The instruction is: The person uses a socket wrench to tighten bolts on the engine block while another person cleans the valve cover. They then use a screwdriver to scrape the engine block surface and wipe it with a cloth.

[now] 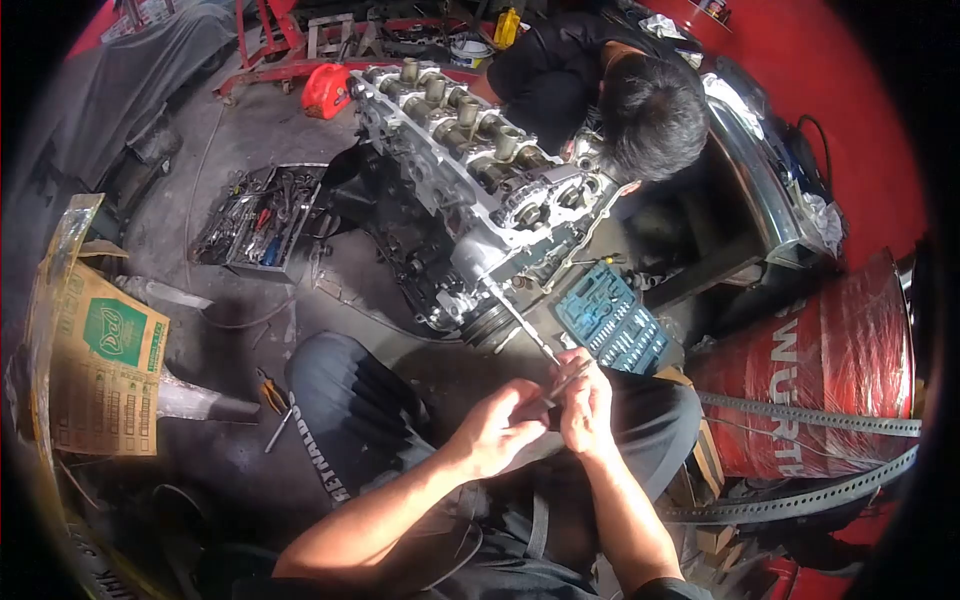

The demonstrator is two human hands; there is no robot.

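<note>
My left hand (498,430) is closed, its thumb and fingers pinched near my right hand. In front of my lap, my right hand (583,408) closes on a thin greyish strip-like piece (568,382), whose lower end points at my left fingertips. What my left fingers hold, if anything, I cannot tell. A long pale metal bar (518,318) runs from the engine's front down to just behind my right fingers. Beyond it stands the engine (440,150), its top uncovered, with upright cylindrical parts along the head.
A co-worker (650,110) leans over the engine's right side. An open blue socket set (615,320) lies right of the bar. At left are a metal tool tray (262,215), pliers (271,392) and a cardboard box (112,365). A red drum (810,370) stands at right.
</note>
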